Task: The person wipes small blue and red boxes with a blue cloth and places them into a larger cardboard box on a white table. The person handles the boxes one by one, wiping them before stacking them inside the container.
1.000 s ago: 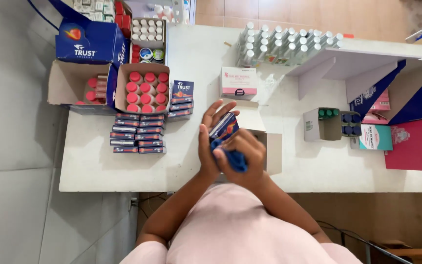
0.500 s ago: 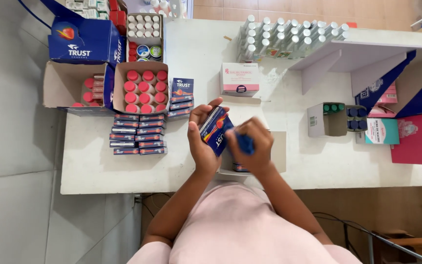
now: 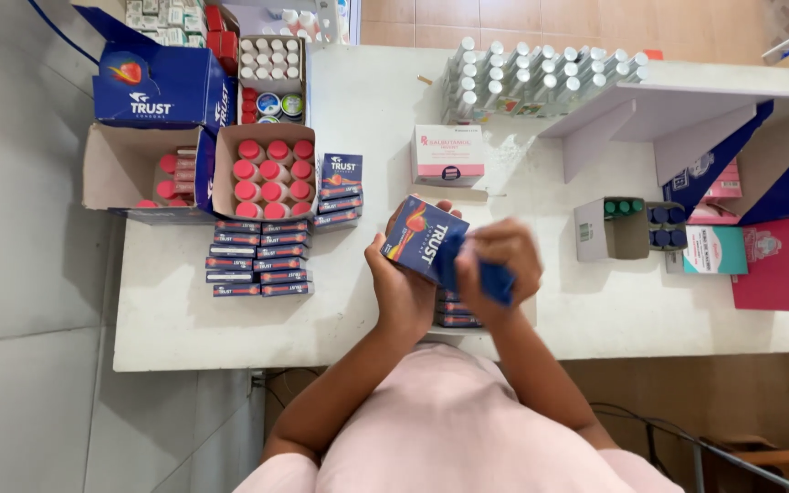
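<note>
- Left hand (image 3: pixel 404 288) is cupped under a small blue carton (image 3: pixel 424 237) with a red-orange picture on its face, held up over the white table's (image 3: pixel 175 324) front edge, just above a short stack of the same cartons (image 3: pixel 457 310).
- Right hand (image 3: pixel 497 267) is clenched round a blue piece (image 3: pixel 495 281) at the carton's near end; looks like a flap, but it's blurred, so I can't tell for sure.
- Risk as I see it: tug too hard and the flap tears, or the carton pops out of the left palm and drops off the edge.
- An elbow could also nudge the stack underneath.
- Packages: neat rows of flat blue cartons (image 3: pixel 257 258) to the left, and a smaller pile (image 3: pixel 341 190) beside them.
- Two open brown boxes of pink-capped bottles (image 3: pixel 267 173), big blue box (image 3: pixel 159 87) behind them.
- Pink-and-white box (image 3: pixel 448 153) mid-table, white-capped bottles (image 3: pixel 541 82) at the back, teal packet (image 3: pixel 716 249) and magenta sheet (image 3: pixel 787 260) on the right.
</note>
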